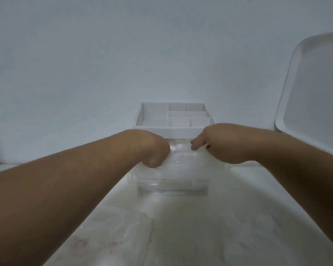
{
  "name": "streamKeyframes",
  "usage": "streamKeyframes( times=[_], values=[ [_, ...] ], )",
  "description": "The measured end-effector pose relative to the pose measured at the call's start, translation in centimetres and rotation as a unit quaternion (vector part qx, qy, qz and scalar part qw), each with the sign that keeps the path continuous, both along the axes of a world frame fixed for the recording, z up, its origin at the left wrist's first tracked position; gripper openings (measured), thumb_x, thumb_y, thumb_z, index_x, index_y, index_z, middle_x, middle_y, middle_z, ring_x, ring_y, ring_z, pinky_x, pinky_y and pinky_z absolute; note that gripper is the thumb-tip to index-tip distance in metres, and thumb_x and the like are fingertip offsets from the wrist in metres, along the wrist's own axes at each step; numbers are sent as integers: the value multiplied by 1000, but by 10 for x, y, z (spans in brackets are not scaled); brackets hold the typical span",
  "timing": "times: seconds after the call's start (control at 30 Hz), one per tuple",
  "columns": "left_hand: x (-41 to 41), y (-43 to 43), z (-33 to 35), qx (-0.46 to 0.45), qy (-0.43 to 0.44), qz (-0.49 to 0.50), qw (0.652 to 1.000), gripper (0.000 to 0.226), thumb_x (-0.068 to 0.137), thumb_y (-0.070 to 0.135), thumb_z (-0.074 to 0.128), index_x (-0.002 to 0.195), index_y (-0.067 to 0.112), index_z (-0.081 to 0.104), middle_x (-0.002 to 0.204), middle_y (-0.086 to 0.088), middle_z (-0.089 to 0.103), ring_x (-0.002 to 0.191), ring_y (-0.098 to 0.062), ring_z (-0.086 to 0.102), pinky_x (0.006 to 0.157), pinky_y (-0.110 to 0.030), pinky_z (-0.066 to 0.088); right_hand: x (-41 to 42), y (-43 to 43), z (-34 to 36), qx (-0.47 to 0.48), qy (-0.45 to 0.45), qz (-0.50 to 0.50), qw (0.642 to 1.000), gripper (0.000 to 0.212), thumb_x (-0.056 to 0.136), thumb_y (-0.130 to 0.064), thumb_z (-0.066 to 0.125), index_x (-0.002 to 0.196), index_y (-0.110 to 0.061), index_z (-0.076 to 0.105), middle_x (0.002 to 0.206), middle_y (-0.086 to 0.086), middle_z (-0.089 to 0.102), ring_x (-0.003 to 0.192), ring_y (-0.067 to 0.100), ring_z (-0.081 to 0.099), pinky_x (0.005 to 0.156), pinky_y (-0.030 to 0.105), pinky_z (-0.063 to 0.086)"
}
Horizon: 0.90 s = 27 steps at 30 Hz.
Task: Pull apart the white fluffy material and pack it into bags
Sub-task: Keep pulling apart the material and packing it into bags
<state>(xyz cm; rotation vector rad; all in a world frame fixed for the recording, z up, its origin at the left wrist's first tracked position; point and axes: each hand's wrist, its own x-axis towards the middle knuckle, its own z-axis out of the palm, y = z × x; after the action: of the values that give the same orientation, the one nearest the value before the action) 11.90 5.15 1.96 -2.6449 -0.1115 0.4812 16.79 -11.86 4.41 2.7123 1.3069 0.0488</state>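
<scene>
Clear, glossy plastic, most likely a bag (181, 156), is stretching between the two hands at the centre of the frame, above a see-through box (173, 187) sitting on the pale worktop (181, 227). The right hand (219, 144) is curling its fingers (195, 145) onto the bag's edge and pinching it. The left hand (154, 150) is bending down at the wrist and hiding its fingers, so I cannot tell whether they are gripping. White fluff is not showing clearly anywhere; it may be lying inside the plastic, but blur is hiding it. Spare bags (119, 237) are lying at the lower left. From here, uneven pulling is risking a torn or slipping bag, and leaning on the light box is threatening to shove it into the white organizer (171, 120) just behind.
</scene>
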Motion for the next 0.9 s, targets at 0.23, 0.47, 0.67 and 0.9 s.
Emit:
streamKeyframes(
  times=[0.23,0.47,0.67,0.9],
  values=[
    [-6,5,3,12,-65,-47,997,38,93,19,61,132,19,60,125,-1,64,114,-23,61,87,-28,47,-29,-11,-10,34,55,42,997,37,95,-50,55,122,-27,68,119,-11,66,102,8,58,91,24,46],
    [-46,8,33,-146,-302,-77,939,28,92,9,59,109,26,73,113,5,70,107,-16,62,93,-32,51,-24,-7,-28,-15,13,16,1000,45,91,-58,55,109,-19,66,104,-3,66,93,17,60,88,37,52],
    [-35,5,12,-100,-120,-19,988,36,99,40,53,105,10,72,102,-3,70,95,-23,64,81,-35,52,-20,-6,-31,-6,8,5,1000,55,85,-64,61,118,-20,61,109,-4,66,95,18,61,88,37,54],
    [-18,15,9,-147,-59,-6,987,45,96,25,56,141,33,52,133,8,59,120,-19,56,104,-34,44,-26,-27,-16,84,11,40,996,54,85,-55,66,134,-38,53,132,-20,53,119,5,49,102,27,42]
  ],
)
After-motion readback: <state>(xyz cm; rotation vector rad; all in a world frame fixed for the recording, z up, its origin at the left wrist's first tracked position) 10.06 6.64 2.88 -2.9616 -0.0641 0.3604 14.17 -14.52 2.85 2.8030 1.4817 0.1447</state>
